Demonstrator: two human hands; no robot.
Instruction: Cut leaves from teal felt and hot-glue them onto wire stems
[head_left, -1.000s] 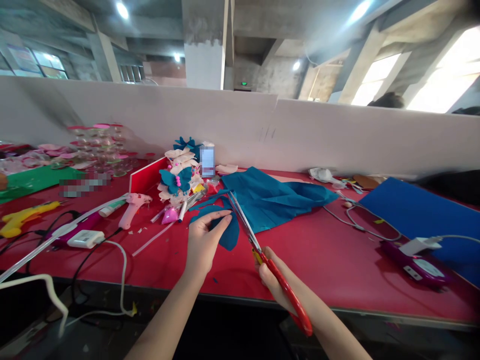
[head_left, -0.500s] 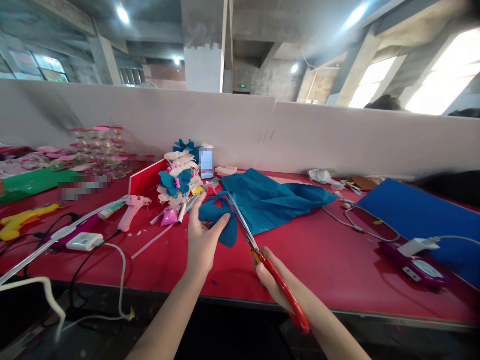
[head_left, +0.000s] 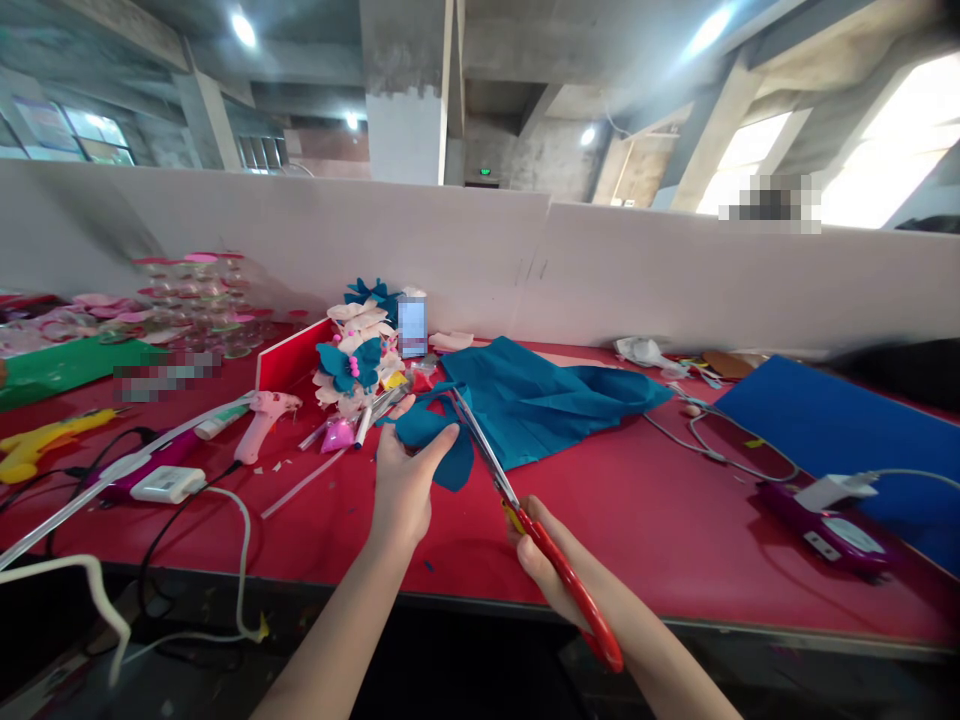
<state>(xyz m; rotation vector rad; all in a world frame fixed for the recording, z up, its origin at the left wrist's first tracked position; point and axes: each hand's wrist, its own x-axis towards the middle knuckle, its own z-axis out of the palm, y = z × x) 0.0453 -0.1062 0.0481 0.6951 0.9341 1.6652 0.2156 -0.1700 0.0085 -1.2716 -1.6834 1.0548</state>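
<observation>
My left hand (head_left: 409, 475) pinches a curved teal felt piece (head_left: 451, 462) between thumb and fingers, above the red tabletop (head_left: 480, 550). My right hand (head_left: 555, 555) is closed round red-handled scissors (head_left: 566, 580). Their long metal blades point away from me and to the left, with the tips at the edge of the teal felt. Behind the blades a large, wrinkled teal felt sheet (head_left: 540, 395) spreads over the table. Whether the piece is still joined to the sheet is hard to tell near the tips.
Left of my hands lie a pink glue gun (head_left: 262, 420), a yellow glue gun (head_left: 45, 440) and cables. Felt flowers (head_left: 352, 365) and a phone (head_left: 412, 327) stand at the back. A blue board (head_left: 855, 450) and a purple power strip (head_left: 832, 535) lie right.
My left fingers have shifted their hold, with the index finger now bent down behind the felt piece. The scissors and my right hand have barely moved.
</observation>
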